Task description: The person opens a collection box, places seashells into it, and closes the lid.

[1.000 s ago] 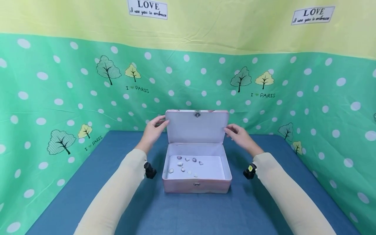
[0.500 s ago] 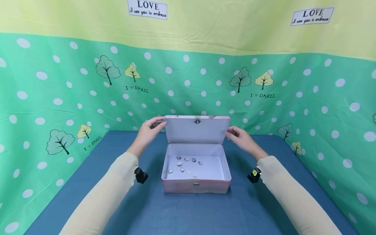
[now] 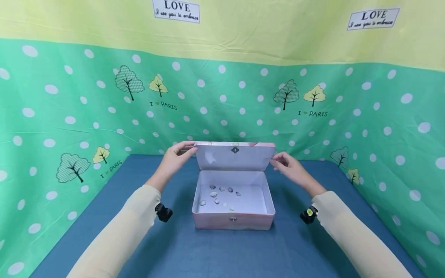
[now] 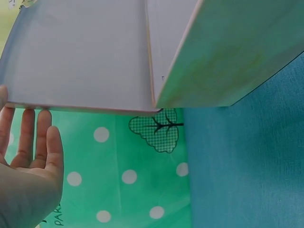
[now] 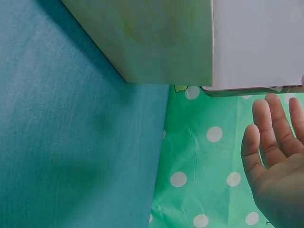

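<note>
A pink tin box [image 3: 215,222] stands on the table, its hinged lid [image 3: 222,161] raised and leaning toward me over the back. Inside lie several small seashells [image 3: 213,194], mostly on the left. My left hand [image 3: 172,160] pinches the lid's upper left corner between thumb and fingers. On the other side, my right hand [image 3: 292,168] holds the lid's right edge a little lower. In the left wrist view, the fingertips of my left hand [image 4: 35,185] meet the edge of the lid [image 4: 80,57]. The right wrist view shows my right hand [image 5: 280,166] with fingertips at the lid's edge.
A blue cloth [image 3: 240,255] covers the table. Behind and at both sides hangs a green and yellow curtain [image 3: 222,110] with white dots and printed trees. A metal clasp [image 3: 233,219] sits on the box's front, with its counterpart [image 3: 235,150] on the lid.
The lid's top edge has come down and toward me, so the lid leans further forward. Both hands stay on it, and both forearms have shifted outward. The box and shells have stayed put.
</note>
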Available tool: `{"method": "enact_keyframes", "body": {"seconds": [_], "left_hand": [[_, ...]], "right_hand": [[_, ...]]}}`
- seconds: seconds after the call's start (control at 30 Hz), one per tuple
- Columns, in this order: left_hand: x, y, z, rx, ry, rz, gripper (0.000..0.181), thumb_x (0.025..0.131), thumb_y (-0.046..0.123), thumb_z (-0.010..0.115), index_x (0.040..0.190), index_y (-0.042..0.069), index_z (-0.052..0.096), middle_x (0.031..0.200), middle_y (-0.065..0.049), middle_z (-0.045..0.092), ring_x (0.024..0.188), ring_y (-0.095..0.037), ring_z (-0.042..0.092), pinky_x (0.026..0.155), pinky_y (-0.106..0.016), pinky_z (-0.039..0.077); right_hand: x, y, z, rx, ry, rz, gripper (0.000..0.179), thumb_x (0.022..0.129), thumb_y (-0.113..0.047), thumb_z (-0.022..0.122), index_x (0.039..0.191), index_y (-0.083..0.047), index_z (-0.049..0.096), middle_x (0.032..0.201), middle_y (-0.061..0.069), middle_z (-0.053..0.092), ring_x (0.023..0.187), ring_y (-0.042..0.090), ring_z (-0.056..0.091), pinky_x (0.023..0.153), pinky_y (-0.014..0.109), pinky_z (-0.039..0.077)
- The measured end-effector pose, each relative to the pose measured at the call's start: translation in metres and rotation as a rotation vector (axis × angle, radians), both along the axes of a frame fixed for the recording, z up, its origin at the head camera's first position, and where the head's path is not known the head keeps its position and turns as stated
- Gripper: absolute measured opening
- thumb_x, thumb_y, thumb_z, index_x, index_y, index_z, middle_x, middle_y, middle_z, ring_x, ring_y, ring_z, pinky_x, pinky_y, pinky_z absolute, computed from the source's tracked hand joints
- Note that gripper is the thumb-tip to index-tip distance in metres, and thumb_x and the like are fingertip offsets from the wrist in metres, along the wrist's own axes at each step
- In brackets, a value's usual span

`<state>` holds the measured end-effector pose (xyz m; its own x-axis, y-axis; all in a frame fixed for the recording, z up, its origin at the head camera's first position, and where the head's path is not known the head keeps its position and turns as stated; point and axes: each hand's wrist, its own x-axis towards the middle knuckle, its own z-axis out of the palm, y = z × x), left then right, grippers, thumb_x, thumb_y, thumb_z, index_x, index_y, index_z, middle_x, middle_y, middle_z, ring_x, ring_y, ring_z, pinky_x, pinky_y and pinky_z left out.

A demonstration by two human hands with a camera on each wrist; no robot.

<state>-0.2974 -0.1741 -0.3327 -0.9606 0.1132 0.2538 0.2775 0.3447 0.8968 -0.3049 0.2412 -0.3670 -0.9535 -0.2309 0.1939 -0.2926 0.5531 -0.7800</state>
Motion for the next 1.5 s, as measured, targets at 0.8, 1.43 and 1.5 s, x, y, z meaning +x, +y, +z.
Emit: {"method": "enact_keyframes", "body": {"seconds": [0.8, 1.43, 1.5], "left_hand": [[0.017, -0.005, -0.012, -0.003, -0.048, -0.072, 0.054, 0.096, 0.049, 0.066, 0.140, 0.019, 0.059, 0.135, -0.008, 0.060, 0.123, -0.027, 0.056, 0.105, -0.050, 0.042], [0.026, -0.020, -0.020, -0.187, -0.199, -0.268, 0.064, 0.097, 0.053, 0.061, 0.154, 0.032, 0.040, 0.156, -0.006, 0.038, 0.142, -0.032, 0.037, 0.111, -0.060, 0.031], [0.027, -0.020, -0.020, -0.212, -0.229, -0.286, 0.067, 0.097, 0.056, 0.059, 0.156, 0.034, 0.037, 0.158, -0.006, 0.035, 0.144, -0.032, 0.033, 0.112, -0.061, 0.028]], "right_hand": [[0.031, -0.062, 0.005, -0.062, -0.032, 0.320, 0.036, 0.108, -0.028, 0.050, 0.128, -0.003, 0.067, 0.101, 0.010, 0.072, 0.093, 0.033, 0.066, 0.079, 0.035, 0.056], [0.049, -0.109, 0.012, -0.074, -0.051, 0.480, 0.040, 0.111, -0.029, 0.038, 0.119, -0.007, 0.071, 0.101, 0.008, 0.072, 0.087, 0.025, 0.067, 0.081, 0.036, 0.055], [0.052, -0.109, 0.012, -0.083, -0.062, 0.499, 0.040, 0.112, -0.028, 0.038, 0.120, -0.006, 0.070, 0.102, 0.011, 0.072, 0.087, 0.027, 0.067, 0.082, 0.038, 0.055]]}}
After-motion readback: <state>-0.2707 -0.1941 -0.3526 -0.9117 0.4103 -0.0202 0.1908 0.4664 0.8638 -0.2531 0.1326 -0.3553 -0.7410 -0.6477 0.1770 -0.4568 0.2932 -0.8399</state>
